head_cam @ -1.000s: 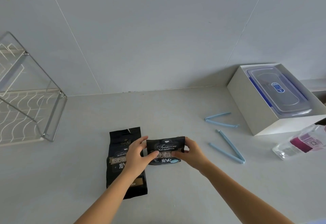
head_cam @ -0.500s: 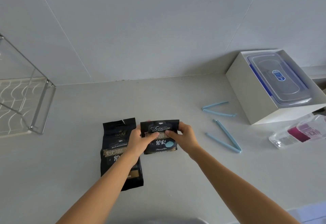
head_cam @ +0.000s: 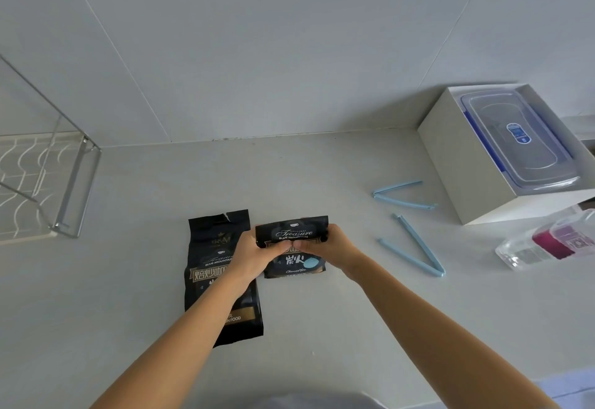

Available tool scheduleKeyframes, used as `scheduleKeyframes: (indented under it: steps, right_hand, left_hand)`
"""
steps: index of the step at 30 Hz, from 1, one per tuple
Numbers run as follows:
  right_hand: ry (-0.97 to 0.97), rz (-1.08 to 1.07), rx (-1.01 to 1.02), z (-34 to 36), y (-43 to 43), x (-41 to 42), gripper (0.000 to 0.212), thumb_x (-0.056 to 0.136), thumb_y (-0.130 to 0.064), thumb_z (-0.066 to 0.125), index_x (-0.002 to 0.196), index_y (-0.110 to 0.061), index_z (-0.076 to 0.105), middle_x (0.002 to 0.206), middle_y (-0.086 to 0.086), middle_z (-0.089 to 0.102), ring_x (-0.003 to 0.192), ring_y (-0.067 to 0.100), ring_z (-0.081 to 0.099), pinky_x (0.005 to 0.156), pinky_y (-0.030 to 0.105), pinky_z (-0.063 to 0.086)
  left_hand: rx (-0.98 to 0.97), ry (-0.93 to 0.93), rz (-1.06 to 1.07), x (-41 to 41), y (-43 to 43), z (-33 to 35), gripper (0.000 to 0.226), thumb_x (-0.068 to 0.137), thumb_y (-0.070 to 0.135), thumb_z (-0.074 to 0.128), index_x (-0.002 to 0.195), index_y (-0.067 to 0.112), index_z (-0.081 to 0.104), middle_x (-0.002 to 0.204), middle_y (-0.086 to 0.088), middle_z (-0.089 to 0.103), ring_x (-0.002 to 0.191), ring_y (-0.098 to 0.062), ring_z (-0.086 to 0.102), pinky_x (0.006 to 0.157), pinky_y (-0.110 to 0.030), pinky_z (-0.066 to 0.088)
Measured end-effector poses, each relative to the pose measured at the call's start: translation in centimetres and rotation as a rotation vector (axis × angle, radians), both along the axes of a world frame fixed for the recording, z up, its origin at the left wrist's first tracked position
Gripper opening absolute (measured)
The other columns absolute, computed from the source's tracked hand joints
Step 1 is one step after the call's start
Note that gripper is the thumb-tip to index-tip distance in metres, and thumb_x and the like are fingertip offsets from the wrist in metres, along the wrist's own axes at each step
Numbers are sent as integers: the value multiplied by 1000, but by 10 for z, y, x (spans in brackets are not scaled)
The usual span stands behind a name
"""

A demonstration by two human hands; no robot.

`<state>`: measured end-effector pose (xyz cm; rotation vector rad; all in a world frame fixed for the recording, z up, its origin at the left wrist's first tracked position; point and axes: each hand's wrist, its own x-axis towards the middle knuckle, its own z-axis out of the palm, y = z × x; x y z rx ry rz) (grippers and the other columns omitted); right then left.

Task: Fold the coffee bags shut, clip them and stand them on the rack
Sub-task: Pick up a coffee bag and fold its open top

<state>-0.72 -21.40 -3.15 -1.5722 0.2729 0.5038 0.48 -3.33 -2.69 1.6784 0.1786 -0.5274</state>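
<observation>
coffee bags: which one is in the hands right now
The right-hand bag, top folded down, gripped by left hand and right hand. The other bag lies flat to its left, full length, top unfolded.

The person is seen only in part, from the head camera. The left forearm (head_cam: 180, 337) comes into view from about 7 o'clock and the right forearm (head_cam: 434, 325) from about 5 o'clock; both are slim and bare along all the length that is in view. The left hand (head_cam: 254, 255) and the right hand (head_cam: 331, 247) are bare too, just below the centre of the view. The nails are too small to describe. At 6 o'clock, on the very bottom edge, a low rounded piece of grey garment (head_cam: 315, 402) shows between the two arms; it is plain and blurred, and which kind of clothing it is I cannot tell.
</observation>
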Motion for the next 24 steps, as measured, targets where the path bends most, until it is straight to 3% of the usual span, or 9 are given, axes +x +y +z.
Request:
scheduleKeyframes:
  steps: [4, 7, 10, 16, 20, 24]
  right_hand:
    - [-50, -88, -53, -2, 5, -3, 48, 74, -19, 79, 116, -14, 58, 103, 5, 70, 92, 17, 68, 75, 24, 55]
    - [-64, -101, -35, -2, 6, -4, 41, 75, -19, 77, 112, -14, 60, 96, 1, 71, 82, 9, 69, 65, 16, 54]
    - [-41, -82, -7, -2, 4, 3, 37, 76, -21, 77, 109, -13, 64, 92, -1, 73, 79, 9, 71, 65, 19, 56]
    - [42, -107, 82, -3, 4, 12, 16, 74, -26, 78, 86, -21, 68, 74, -6, 76, 71, 10, 72, 58, 19, 56]
    - [89, -138, 214, -7, -1, 7, 16, 77, -17, 74, 92, -17, 68, 87, 3, 76, 79, 19, 72, 66, 27, 58]
    - [43, -136, 222, -8, -9, -3, 11, 81, -11, 69, 90, -18, 72, 87, 2, 76, 82, 17, 71, 69, 24, 57]
  left_hand:
    - [6, -51, -39, 2, 2, -1, 32, 75, 16, 76, 105, 22, 67, 95, -1, 71, 76, -6, 65, 58, -11, 50]
    - [7, -44, -34, 3, 1, -4, 33, 75, 19, 76, 107, 18, 66, 94, -3, 71, 78, -8, 66, 57, -11, 50]
    - [-3, -15, 1, 6, -1, -5, 29, 76, 22, 74, 104, 17, 66, 92, 0, 72, 82, -9, 68, 58, -13, 50]
    - [-61, 31, 34, 14, 0, -5, 18, 77, 22, 74, 94, 21, 69, 87, 4, 74, 76, -5, 71, 58, -13, 51]
    - [-73, 38, 25, 13, 0, -4, 19, 76, 24, 75, 93, 21, 68, 87, 5, 74, 76, -5, 70, 60, -14, 50]
    - [-72, 45, -1, 11, 1, -2, 18, 76, 22, 74, 92, 22, 66, 85, 7, 72, 72, 0, 69, 53, -10, 50]
